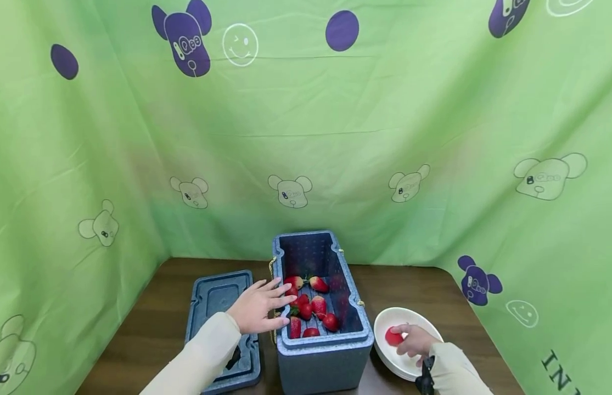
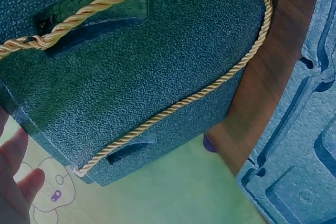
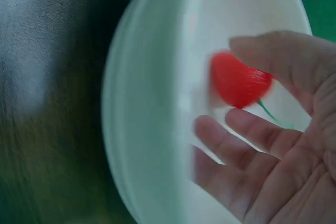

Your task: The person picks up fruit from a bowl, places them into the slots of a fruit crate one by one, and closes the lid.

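A blue foam cooler box (image 1: 325,365) stands lidless, several strawberries (image 1: 319,305) and round red fruits (image 1: 330,322) inside. My left hand (image 1: 258,308) rests with spread fingers at its left rim; its fingertips appear at the edge of the left wrist view. To the box's right, my right hand (image 1: 415,341) reaches into a white bowl (image 1: 382,351). Between its thumb and index finger is a red cherry (image 3: 239,80) with a thin green stem, low in the bowl. The other fingers (image 3: 228,145) are bent loosely. Whether the cherry touches the bowl I cannot tell.
The blue lid (image 1: 219,291) lies left of the box, partly under my left forearm. A gold rope handle (image 2: 210,90) hangs on the box's side. Below is a brown wooden table (image 1: 152,318), with green printed cloth (image 1: 335,109) behind and at both sides.
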A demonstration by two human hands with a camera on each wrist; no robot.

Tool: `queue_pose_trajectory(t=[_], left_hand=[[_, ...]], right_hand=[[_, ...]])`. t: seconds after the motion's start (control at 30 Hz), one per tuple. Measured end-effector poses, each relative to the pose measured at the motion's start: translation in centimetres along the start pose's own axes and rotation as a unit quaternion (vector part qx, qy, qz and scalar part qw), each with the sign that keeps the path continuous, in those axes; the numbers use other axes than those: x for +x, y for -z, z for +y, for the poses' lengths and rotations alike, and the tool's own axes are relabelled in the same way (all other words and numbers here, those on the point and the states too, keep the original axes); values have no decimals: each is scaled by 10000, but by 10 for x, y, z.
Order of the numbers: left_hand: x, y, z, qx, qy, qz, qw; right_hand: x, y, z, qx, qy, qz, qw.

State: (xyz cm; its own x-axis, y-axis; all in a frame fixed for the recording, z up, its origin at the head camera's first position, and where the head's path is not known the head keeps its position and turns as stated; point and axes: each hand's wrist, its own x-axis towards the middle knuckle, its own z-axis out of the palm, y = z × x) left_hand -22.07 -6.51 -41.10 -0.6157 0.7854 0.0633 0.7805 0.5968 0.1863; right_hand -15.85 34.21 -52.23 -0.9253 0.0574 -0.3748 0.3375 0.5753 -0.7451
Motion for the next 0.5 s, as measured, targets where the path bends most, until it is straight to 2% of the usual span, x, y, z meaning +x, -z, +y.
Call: queue_pose_trajectory(t=[0.13, 0.23, 0.5], left_hand=[[0, 2, 0, -24, -50, -63, 10000], [0, 2, 0, -139, -76, -40, 9999], [1, -2, -2, -218, -87, 18, 9997]], right_hand=[[6, -9, 10, 239, 61, 124, 9996], [8, -11, 12, 129, 164, 250, 9995], [9, -1, 10, 223, 161, 732, 9969]])
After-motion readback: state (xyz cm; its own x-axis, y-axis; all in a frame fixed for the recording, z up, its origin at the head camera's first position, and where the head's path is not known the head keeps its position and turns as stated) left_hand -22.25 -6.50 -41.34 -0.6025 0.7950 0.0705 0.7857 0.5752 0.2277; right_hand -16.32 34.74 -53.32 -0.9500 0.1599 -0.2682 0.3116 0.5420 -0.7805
